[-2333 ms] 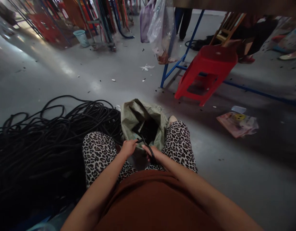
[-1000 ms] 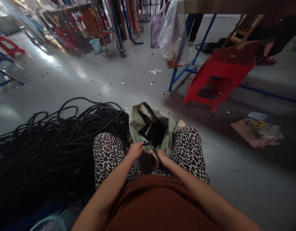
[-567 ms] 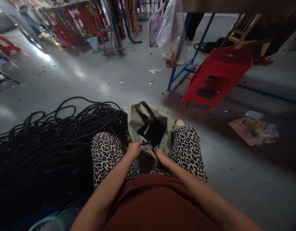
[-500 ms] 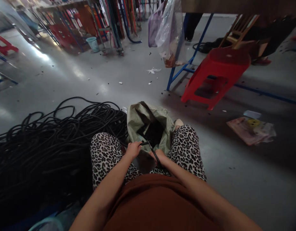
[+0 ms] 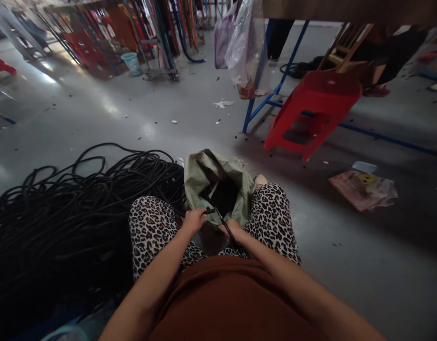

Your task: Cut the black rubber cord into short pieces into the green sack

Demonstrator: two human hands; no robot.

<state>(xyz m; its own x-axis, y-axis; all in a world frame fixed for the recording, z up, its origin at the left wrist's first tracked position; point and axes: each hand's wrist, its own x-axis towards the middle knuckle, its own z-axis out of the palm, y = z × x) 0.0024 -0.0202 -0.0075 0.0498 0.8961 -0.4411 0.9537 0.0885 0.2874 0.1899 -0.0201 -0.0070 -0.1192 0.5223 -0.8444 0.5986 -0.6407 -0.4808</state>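
Note:
Between my knees stands an open greenish woven sack (image 5: 195, 182) with dark pieces (image 5: 225, 194) inside, too dim to make out singly. My left hand (image 5: 194, 220) is closed on a black cord (image 5: 209, 211), whose end sticks out to the right over the sack's near rim. In my right hand (image 5: 235, 230) is a pair of scissors (image 5: 223, 222) with dark handles, its blades pointing up and left at the cord's end. Whether the blades touch the cord I cannot tell. A large heap of black cord (image 5: 97, 189) lies on the floor to my left.
A red plastic stool (image 5: 316, 109) leans tilted by a blue-legged table (image 5: 252, 113) at the right, where clear plastic bags (image 5: 248, 52) hang. A flat plastic packet (image 5: 360, 189) lies on the floor at right. A light-blue basket (image 5: 132, 64) stands farther back; another person's legs (image 5: 280, 38) show behind the table.
The whole view has shifted slightly, with the surroundings sliding left. Both hands keep their grips, and the cord and scissors stay in nearly the same places over the sack.

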